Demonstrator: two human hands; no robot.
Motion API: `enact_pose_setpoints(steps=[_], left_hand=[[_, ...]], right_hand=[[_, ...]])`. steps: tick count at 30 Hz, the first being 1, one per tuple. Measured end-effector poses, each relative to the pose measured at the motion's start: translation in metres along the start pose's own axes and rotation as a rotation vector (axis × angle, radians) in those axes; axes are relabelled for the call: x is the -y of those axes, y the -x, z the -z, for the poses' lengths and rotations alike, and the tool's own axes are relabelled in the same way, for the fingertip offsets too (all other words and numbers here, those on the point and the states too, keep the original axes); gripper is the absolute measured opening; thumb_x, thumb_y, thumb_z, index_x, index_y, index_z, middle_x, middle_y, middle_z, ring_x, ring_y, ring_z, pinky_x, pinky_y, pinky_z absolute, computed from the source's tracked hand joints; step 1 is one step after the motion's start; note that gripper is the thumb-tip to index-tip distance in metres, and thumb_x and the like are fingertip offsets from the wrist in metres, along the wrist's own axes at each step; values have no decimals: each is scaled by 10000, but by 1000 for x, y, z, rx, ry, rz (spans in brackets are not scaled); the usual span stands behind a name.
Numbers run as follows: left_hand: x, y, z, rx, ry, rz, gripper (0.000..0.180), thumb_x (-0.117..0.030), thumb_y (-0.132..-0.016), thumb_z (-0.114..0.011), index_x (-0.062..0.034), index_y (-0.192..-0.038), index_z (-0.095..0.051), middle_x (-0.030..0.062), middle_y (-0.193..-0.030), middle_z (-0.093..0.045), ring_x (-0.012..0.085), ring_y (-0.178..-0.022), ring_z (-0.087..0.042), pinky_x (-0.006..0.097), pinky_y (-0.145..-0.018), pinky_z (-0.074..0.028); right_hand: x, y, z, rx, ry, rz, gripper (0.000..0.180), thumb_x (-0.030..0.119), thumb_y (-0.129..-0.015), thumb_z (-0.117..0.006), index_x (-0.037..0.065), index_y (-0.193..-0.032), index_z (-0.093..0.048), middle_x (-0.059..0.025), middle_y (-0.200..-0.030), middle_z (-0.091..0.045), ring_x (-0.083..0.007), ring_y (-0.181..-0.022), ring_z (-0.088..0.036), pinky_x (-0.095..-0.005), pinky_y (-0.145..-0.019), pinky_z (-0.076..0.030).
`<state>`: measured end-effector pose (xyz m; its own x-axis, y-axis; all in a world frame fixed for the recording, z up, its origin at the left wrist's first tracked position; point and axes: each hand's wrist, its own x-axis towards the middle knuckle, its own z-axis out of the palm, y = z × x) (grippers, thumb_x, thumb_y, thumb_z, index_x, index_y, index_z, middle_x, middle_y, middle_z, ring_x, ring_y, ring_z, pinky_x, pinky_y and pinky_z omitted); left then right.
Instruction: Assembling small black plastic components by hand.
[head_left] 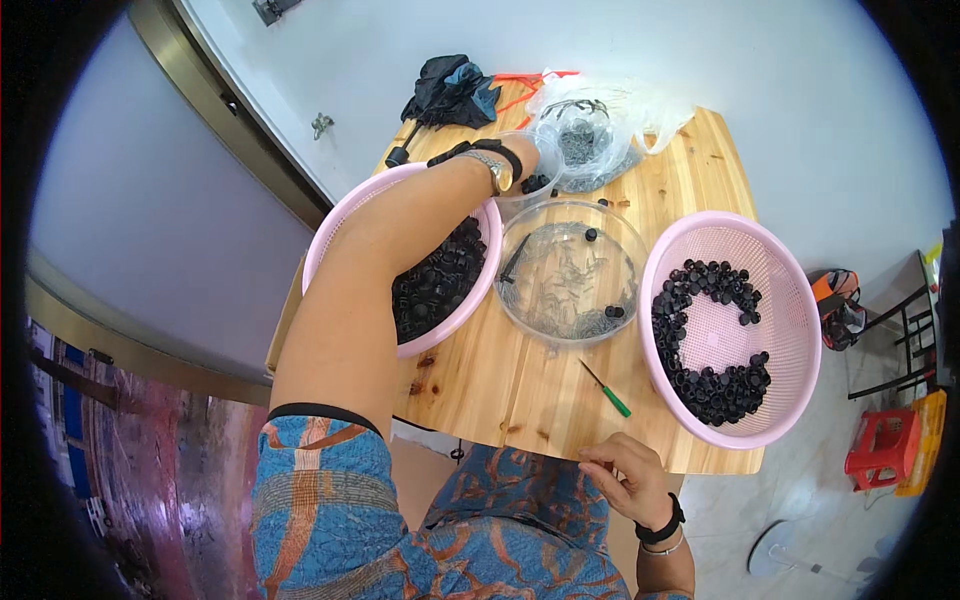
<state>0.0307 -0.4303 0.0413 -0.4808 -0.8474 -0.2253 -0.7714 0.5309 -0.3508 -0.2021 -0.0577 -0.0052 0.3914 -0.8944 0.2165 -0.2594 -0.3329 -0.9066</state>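
My left arm stretches over the left pink basket (492, 262), which is full of small black caps (440, 285). My left hand (520, 158) dips into a clear tub (545, 190) holding some black pieces; its fingers are hidden. At the table's front edge, my right hand (632, 478) is closed with thumb and forefinger together; I cannot make out what they hold. A shallow, clear round tray (570, 285) between the baskets contains many thin metal pieces, a few black caps and a dark slim tool. A green-handled screwdriver (615, 400) lies in front of it.
More black caps form a curved heap in the right pink basket (785, 280). At the back of the wooden table (480, 390) are a clear plastic bag (590, 150) of small metal parts and a dark folded umbrella (450, 92). A red stool (882, 450) stands on the right-hand floor.
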Motion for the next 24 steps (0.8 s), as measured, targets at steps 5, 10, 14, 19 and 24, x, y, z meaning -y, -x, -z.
enact_pose_setpoints(steps=[5, 10, 14, 19, 24], left_hand=[[-2, -6, 4, 90, -8, 56, 361, -108, -517, -767, -21, -855, -676, 166, -869, -649, 281, -863, -623, 360, -735, -495], [-19, 3, 19, 20, -64, 48, 257, -111, -607, -707, -18, -844, -675, 167, -844, -651, 259, -810, -639, 346, -691, -505], [-1, 11, 18, 217, 226, 124, 211, -103, -662, -650, -16, -853, -666, 137, -784, -657, 215, -706, -649, 315, -628, -507], [2, 71, 31, -151, 860, -21, 186, -65, -726, -593, 16, -887, -636, 72, -753, -643, 121, -636, -610, 242, -576, -487], [-23, 172, 53, -352, 1639, -103, 174, -62, -820, -573, 20, -973, -576, 53, -912, -599, 107, -787, -587, 214, -718, -492]], right_hand=[[-5, -11, 3, 10, 19, 47, 119, 58, -739, -667, 25, -842, -616, -75, -653, -539, -185, -553, -506, -273, -494, -384], [0, -10, 5, 17, 45, 26, 123, 86, -743, -658, 36, -846, -615, -89, -670, -550, -225, -596, -533, -298, -537, -414], [12, -9, 9, 50, 144, 93, 129, 98, -756, -645, 41, -861, -598, -93, -679, -532, -258, -614, -527, -328, -545, -419], [41, -38, 7, -13, 439, 254, 140, 108, -777, -610, 46, -894, -565, -107, -737, -524, -292, -648, -527, -368, -557, -427], [59, -109, 3, -6, 838, 257, 83, 110, -774, -541, 34, -806, -533, -150, -789, -565, -319, -660, -579, -410, -551, -465]])
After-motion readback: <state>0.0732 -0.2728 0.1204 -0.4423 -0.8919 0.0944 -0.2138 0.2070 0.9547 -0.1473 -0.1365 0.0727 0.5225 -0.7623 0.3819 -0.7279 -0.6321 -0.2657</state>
